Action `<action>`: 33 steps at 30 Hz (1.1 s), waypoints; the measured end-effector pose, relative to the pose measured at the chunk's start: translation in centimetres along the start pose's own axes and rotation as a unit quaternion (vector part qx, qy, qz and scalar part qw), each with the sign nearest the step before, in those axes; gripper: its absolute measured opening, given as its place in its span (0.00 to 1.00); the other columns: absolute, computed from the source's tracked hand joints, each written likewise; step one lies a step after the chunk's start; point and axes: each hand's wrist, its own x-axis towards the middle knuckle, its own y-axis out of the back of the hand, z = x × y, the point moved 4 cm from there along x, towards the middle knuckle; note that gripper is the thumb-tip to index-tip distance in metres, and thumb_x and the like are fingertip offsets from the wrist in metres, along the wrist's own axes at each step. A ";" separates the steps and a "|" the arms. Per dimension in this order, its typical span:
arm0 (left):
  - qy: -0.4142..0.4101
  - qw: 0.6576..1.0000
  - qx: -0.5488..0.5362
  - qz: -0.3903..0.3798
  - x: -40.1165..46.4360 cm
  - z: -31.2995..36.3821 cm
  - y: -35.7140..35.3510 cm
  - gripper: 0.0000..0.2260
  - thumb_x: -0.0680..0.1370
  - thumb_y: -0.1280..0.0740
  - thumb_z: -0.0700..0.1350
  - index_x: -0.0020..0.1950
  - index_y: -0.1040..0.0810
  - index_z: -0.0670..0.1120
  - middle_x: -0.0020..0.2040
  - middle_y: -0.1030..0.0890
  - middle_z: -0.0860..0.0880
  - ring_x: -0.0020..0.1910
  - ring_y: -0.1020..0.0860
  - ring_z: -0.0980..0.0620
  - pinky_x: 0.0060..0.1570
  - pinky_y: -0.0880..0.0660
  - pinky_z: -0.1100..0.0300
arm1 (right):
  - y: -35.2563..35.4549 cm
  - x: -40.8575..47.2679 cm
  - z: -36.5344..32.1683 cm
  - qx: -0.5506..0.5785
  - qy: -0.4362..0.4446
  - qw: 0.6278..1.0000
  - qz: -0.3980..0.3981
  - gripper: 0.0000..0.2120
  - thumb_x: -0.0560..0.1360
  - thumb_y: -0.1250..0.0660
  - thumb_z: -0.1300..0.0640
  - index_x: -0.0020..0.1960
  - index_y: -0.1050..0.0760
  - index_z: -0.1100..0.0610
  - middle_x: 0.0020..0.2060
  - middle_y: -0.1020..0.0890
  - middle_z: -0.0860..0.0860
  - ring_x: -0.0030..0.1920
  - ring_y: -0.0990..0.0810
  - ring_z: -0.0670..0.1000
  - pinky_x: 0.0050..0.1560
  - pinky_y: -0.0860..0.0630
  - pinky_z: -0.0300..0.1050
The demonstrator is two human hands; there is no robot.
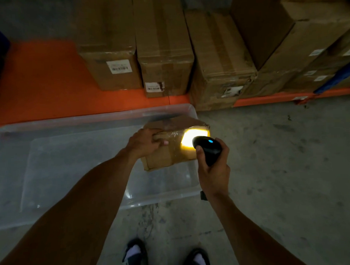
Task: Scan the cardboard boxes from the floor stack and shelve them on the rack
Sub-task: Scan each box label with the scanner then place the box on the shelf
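Observation:
A small taped cardboard box (167, 152) is tilted up over the right end of a clear plastic tub (71, 155). My left hand (145, 142) grips its upper left edge, fingers curled over the top. My right hand (213, 166) holds a black handheld scanner (207, 150) with a lit blue dot. The scanner points at the box's right face, where a bright yellow-white patch of light (192, 136) falls. The label under the glare cannot be read.
The orange lowest shelf of the rack (39, 81) runs across the back, with several labelled cardboard boxes (163, 53) standing on it from the middle to the right. Its left part is bare. Grey concrete floor (280, 168) lies to the right. My feet (135, 256) are at the bottom.

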 end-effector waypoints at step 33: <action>-0.349 0.813 0.372 0.279 7.0 1.6 0.8 0.26 0.78 0.32 0.41 0.76 0.33 0.44 0.77 0.35 0.42 0.75 0.37 0.36 0.70 0.37 0.33 | -6.4 1.1 6.6 -0.037 0.045 0.997 -0.055 0.26 0.73 0.35 0.31 0.68 0.40 0.29 0.47 0.25 0.17 0.47 0.23 0.25 0.43 0.26 0.24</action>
